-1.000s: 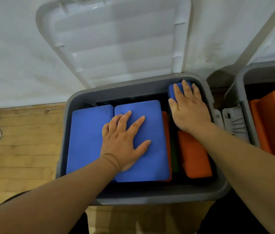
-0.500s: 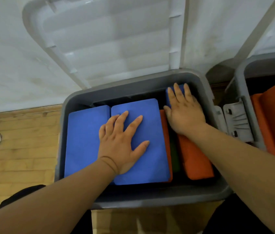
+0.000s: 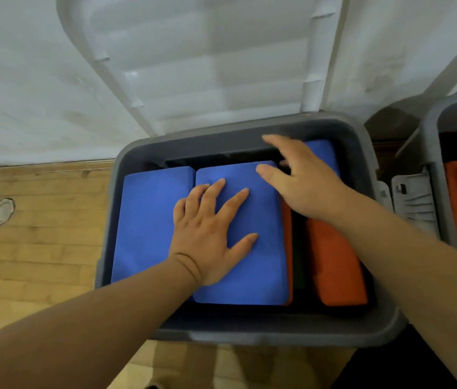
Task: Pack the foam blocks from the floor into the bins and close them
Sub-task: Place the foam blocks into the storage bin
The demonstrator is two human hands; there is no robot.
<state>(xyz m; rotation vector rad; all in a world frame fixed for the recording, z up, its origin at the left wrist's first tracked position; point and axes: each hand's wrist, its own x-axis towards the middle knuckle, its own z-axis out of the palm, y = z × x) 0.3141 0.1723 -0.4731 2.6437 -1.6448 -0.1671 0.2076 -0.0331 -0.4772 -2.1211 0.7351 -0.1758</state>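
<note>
Foam blocks [image 3: 151, 220] fill the bin [image 3: 249, 335], left grip [image 3: 210, 234] released flat on one, right grip [image 3: 306, 183] released above the far right corner; a proud block may jam the lid [image 3: 207, 66].

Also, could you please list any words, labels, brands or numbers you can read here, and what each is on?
No readable text anywhere.
The grey plastic bin, its raised pale ribbed lid, the blue foam blocks and the orange foam block are plain.
The grey moulded latch and the round metal floor plate are too blurred to show any marking.
</note>
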